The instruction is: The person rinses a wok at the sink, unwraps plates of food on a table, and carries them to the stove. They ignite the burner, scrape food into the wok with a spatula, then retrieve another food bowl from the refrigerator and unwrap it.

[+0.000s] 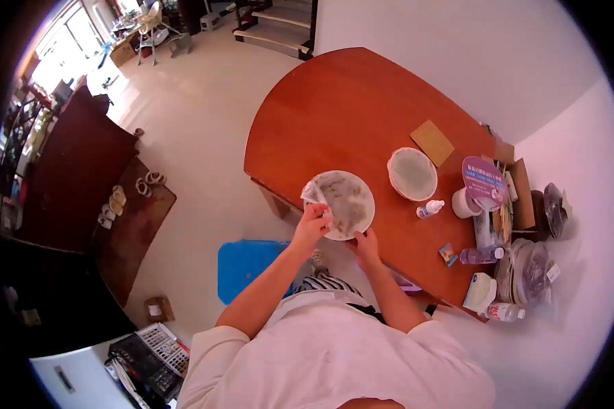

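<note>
A round white dish (368,208) sits at the near left edge of the table, with a greyish, patchy surface inside it. Crumpled clear plastic film (312,191) lies over the dish's left rim. My left hand (312,223) is closed, its fingers pinching the film at that side. On the near right rim, my right hand (366,247) grips the dish with the thumb on top; its other fingers are mostly hidden. A second round bowl (413,174), with a pinkish rim and a pale top, stands apart to the right.
The red-brown table (320,109) carries a flat brown square (432,143), a small white bottle (430,208) and a small packet (447,254). Along the wall are a purple round fan (484,183), a plastic bottle (481,255) and bagged plates (525,269). A blue stool (242,269) stands below.
</note>
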